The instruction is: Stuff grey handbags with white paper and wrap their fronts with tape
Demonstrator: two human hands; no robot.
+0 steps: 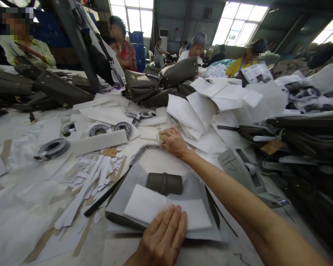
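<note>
My left hand (162, 236) lies flat, fingers stretched out, on a white foam sheet (150, 207) that covers a grey-green leather bag (164, 183) lying in front of me. My right hand (174, 142) reaches forward across the table. Its fingers are curled down on a small tan piece (161, 136) among white sheets, beside a grey strap (144, 149); I cannot make out whether it grips it.
Loose white paper strips (91, 177) and rolls of tape (53, 147) litter the table to the left. White sheets (211, 103) pile at centre right. Dark bags are stacked at the right (308, 147) and far left (44, 90). Several people sit along the far side.
</note>
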